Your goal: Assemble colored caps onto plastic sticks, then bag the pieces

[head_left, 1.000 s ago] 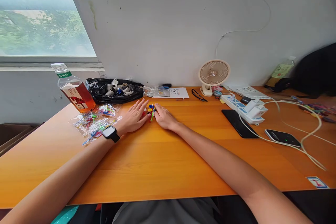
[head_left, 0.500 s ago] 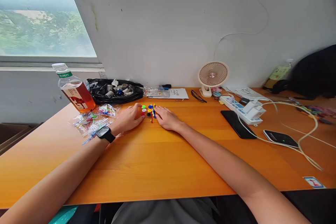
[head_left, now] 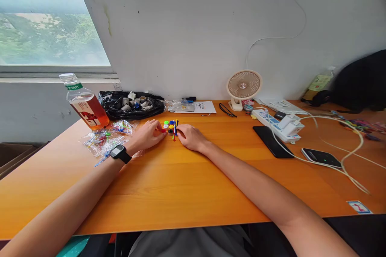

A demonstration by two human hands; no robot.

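Note:
Small colourful plastic pieces lie in a cluster between my hands: a green disc, a white disc, a yellow disc, a black one and several thin sticks. My left hand, with a black watch on the wrist, is closed at the cluster's left side, thumb and index finger at a small red piece. Curled fingers bring my right hand against the blue and yellow sticks on the right side. What its fingertips grip is hidden.
Clear plastic bags of coloured parts lie left of my left hand, by a tea bottle. Behind are a black bag of tubes and papers. Rightward stand a fan, a power strip and a black phone.
My left fingers have closed in around the red piece. My right fingers, stretched out before, have curled in beside the sticks. The view has shifted slightly.

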